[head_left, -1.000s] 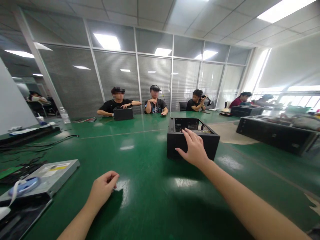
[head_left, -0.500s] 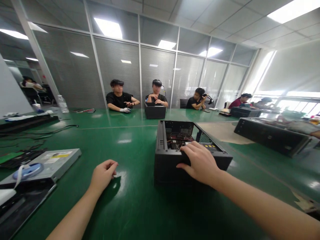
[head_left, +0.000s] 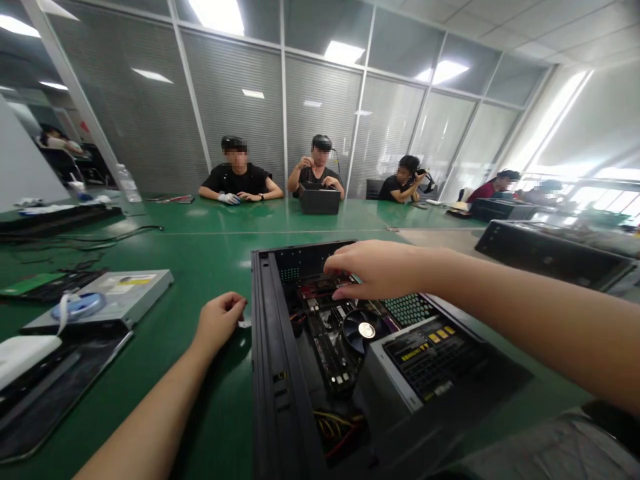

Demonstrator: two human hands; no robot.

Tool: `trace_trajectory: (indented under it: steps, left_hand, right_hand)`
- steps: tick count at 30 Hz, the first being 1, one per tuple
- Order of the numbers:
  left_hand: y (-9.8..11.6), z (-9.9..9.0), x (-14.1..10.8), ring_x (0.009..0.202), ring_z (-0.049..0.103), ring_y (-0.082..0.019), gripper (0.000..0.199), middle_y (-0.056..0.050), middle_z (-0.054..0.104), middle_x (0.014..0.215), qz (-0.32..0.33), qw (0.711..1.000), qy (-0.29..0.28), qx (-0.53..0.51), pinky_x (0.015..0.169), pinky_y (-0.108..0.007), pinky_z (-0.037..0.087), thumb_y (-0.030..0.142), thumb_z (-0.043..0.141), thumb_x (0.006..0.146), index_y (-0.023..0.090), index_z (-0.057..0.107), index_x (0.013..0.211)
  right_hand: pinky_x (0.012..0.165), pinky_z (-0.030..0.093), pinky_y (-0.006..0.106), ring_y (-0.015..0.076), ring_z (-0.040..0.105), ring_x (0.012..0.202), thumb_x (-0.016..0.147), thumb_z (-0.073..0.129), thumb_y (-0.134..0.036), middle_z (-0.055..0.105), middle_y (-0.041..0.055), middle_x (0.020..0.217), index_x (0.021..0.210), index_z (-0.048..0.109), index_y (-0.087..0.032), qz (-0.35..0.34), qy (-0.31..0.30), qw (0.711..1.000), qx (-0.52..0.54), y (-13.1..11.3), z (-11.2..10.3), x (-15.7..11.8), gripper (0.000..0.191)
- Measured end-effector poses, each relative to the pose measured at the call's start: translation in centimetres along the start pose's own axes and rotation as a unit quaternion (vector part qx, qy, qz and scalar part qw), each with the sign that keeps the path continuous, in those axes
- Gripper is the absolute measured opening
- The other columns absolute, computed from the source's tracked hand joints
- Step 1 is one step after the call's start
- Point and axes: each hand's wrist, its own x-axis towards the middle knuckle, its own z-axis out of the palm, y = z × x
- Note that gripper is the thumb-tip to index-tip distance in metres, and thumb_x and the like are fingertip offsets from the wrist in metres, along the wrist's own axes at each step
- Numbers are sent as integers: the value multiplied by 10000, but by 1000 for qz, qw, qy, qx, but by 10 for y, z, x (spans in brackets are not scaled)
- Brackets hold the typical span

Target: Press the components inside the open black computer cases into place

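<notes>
An uncovered black computer case [head_left: 265, 333] lies in front of me, inner side up. Inside it are a motherboard [head_left: 325, 340], a round cooling fan [head_left: 367, 330], a grey power supply [head_left: 390, 380] with a yellow-marked label, and red and yellow cables [head_left: 340, 427]. My right hand [head_left: 373, 270] reaches over the far part of the case, above the board. Its thumb and bent fingers are apart, with nothing visible between them. Just left of the case, my left hand [head_left: 220, 323] rests on the table, closed, fingers curled against the thumb. Whatever it might hold is hidden.
On the green table [head_left: 200, 247] at left lie a silver drive [head_left: 145, 293], a blue ring-shaped roll [head_left: 79, 307], a green circuit board [head_left: 30, 283] and cables [head_left: 125, 233]. Another black case [head_left: 555, 253] is at right. Several people sit across, one behind a dark box [head_left: 320, 201].
The case now appears closer and turned, showing more of its inside. My right hand has left its near edge for above the board. My left hand, still closed, is nearer the case.
</notes>
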Motion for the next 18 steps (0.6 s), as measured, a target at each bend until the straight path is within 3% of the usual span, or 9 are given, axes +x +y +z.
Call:
trace_trajectory:
  steps: [4,7,9,12,15,18]
  left_hand:
    - [1,-2,1,585,561,-163,305,13,612,601,-4,1000,-2,-12,587,-254,412,467,539,749,179,635,728]
    - [-2,-1,1,581,566,-160,302,7,623,617,-12,999,-15,-27,586,-254,419,457,538,758,172,635,743]
    - [-5,2,2,583,569,-161,296,4,624,618,-12,999,-26,-36,588,-255,424,448,538,761,170,639,755]
    - [-6,7,2,598,578,-170,292,1,615,605,2,998,-40,-44,609,-262,440,438,541,760,168,653,773]
    - [0,10,0,601,583,-177,294,-2,604,590,8,998,-53,-39,634,-275,456,431,529,765,164,652,765]
    - [8,9,-2,624,588,-187,284,-4,600,585,16,997,-72,-20,658,-286,467,417,516,763,164,642,736]
  right_hand:
    - [757,531,392,264,697,780,592,875,-338,712,62,802,921,721,-167,57,-130,984,-109,51,64,70,401]
    - [755,535,379,278,712,822,598,866,-443,743,109,897,1008,709,-178,55,-156,977,-135,63,105,88,513]
    - [750,538,394,303,714,854,634,840,-477,743,144,961,1072,696,-176,34,-148,977,-146,64,120,90,551]
    - [787,530,403,312,715,894,694,816,-344,748,147,932,986,724,-164,32,-141,976,-162,58,124,92,355]
    - [834,516,367,270,715,931,786,716,-207,751,122,896,911,736,-156,27,-131,973,-186,47,111,95,136]
    - [826,523,355,257,713,949,870,602,-181,747,137,922,970,730,-134,27,-109,965,-236,37,93,95,169]
